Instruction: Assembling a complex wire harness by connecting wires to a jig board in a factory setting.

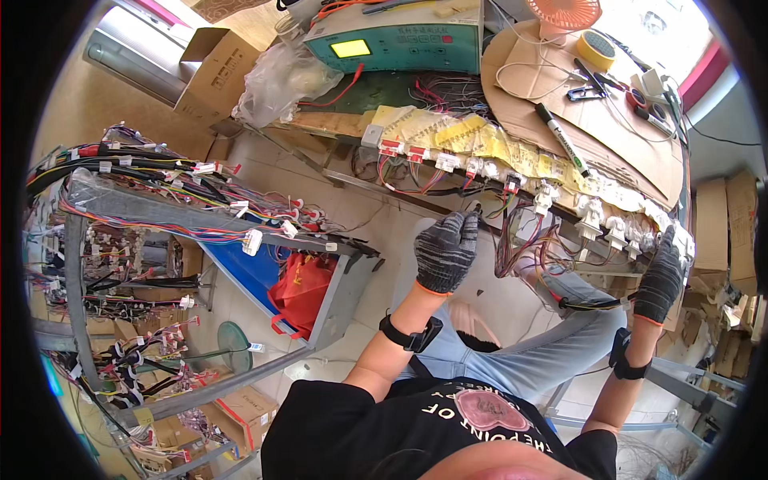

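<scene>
A gloved left hand (445, 251) is closing on coloured wires (512, 240) at the desk (560, 120) edge while the right hand (661, 276) is gripping a black wire bundle (588, 303).

Cardboard-topped table (616, 152), bearing a black marker (562, 139), yellow tape roll (597, 50), scissors (590, 84), teal tester box (398, 40), orange fan (564, 13).

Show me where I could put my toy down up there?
Bare cardboard sheet between the black marker and the scissors is free. The bench edge by the white connectors, where both gloved hands work, is crowded with wires.
</scene>
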Demonstrator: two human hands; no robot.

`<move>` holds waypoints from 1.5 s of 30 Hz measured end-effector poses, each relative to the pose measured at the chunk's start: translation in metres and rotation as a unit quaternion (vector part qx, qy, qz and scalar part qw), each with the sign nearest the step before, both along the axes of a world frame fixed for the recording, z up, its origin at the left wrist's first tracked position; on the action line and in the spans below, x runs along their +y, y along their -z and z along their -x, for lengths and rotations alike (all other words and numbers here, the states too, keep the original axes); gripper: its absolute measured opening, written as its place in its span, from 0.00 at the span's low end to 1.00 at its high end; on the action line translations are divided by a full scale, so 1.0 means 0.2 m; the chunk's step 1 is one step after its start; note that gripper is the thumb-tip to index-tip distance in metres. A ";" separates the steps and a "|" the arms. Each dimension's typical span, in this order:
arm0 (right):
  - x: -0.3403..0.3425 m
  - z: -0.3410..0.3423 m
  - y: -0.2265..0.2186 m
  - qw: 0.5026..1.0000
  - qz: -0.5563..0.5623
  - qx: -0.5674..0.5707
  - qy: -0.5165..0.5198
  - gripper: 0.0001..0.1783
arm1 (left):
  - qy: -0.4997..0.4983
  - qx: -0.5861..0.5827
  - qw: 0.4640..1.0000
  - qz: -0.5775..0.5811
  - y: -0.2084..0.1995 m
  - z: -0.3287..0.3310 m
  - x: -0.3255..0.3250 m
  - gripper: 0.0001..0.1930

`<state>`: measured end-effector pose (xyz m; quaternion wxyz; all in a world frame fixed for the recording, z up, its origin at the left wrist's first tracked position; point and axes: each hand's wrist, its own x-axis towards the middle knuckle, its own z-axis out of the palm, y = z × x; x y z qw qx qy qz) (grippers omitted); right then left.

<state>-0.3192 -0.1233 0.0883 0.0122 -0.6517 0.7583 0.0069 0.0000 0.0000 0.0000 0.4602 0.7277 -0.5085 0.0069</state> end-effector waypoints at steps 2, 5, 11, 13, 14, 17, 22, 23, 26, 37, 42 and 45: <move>0.00 0.06 0.06 0.990 0.052 0.120 -0.055 0.27 | -0.006 0.008 0.999 -0.044 -0.01 -0.01 0.03 0.08; -0.04 0.10 0.15 0.988 0.098 0.100 -0.069 0.28 | -0.022 0.052 0.998 -0.005 -0.03 -0.04 0.03 0.10; -0.08 0.23 0.19 0.964 0.171 0.169 -0.111 0.27 | -0.072 0.212 0.974 0.027 0.15 -0.15 0.16 0.14; -0.02 0.08 0.09 0.979 0.114 0.139 -0.092 0.26 | -0.104 0.432 0.893 0.069 0.13 -0.17 0.21 0.14; 0.00 0.03 0.04 0.989 0.058 0.116 -0.069 0.25 | -0.065 0.502 0.859 0.080 0.14 -0.20 0.24 0.13; 0.00 0.07 0.04 0.981 0.091 0.132 -0.108 0.25 | -0.062 0.573 0.814 0.073 0.18 -0.27 0.26 0.10; -0.04 0.23 0.13 0.971 0.153 0.029 -0.180 0.25 | -0.001 0.673 0.724 0.152 0.22 -0.27 0.13 0.11; -0.05 0.27 0.15 0.962 0.189 0.010 -0.199 0.25 | 0.040 0.696 0.709 0.111 0.23 -0.27 0.09 0.15; -0.08 0.28 0.17 0.974 0.140 -0.055 -0.168 0.27 | 0.087 0.706 0.700 0.068 0.27 -0.33 -0.01 0.18; -0.02 0.18 0.09 0.979 0.133 -0.049 -0.146 0.25 | 0.115 0.715 0.683 0.099 0.22 -0.35 -0.18 0.11; -0.04 0.20 0.10 0.982 0.114 -0.093 -0.121 0.24 | 0.119 0.718 0.671 0.141 0.25 -0.33 -0.21 0.12; -0.04 0.21 0.11 0.978 0.135 -0.056 -0.147 0.24 | 0.120 0.709 0.680 0.143 0.22 -0.33 -0.22 0.13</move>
